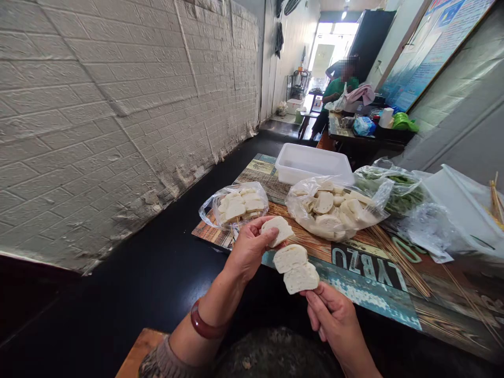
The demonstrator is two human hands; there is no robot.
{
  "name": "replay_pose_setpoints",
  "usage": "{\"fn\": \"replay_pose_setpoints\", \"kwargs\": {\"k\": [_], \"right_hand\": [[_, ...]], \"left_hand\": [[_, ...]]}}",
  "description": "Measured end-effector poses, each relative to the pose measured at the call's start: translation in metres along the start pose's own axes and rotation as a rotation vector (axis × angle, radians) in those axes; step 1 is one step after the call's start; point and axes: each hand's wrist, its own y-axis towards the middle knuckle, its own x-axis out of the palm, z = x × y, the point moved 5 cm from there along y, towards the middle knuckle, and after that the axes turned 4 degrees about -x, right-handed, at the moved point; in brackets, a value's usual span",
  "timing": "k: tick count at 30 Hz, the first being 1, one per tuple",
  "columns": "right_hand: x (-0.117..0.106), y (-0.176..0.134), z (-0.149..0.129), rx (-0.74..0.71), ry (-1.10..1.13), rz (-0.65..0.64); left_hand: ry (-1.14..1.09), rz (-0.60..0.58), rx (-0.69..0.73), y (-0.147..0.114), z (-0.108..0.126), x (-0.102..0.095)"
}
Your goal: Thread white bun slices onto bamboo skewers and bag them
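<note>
Nearer you than the large bag [315,229] of slices, your left hand [248,252] has its fingers closed on a white slice [279,230], the thumb hiding part of it. Also on that bag's near side, your right hand [334,315] pinches the lower end of two slices [297,268] between its fingers; you can't make out what joins them. Right of the bag, the sticks' [405,265] far ends are hidden, and the counter [374,296] runs out of frame.

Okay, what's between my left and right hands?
In the head view, two white bread-like slices, one touching the other, show between your right hand and your left hand, which pinches a third slice.
</note>
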Motion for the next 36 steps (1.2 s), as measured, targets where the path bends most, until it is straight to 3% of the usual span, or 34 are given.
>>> {"fn": "replay_pose_setpoints", "kwargs": {"k": [36], "right_hand": [[0.0081, 0.0062, 0.0013, 0.007, 0.044, -0.008]], "left_hand": [[0.212, -0.008, 0.129, -0.0012, -0.0022, -0.0019]]}}
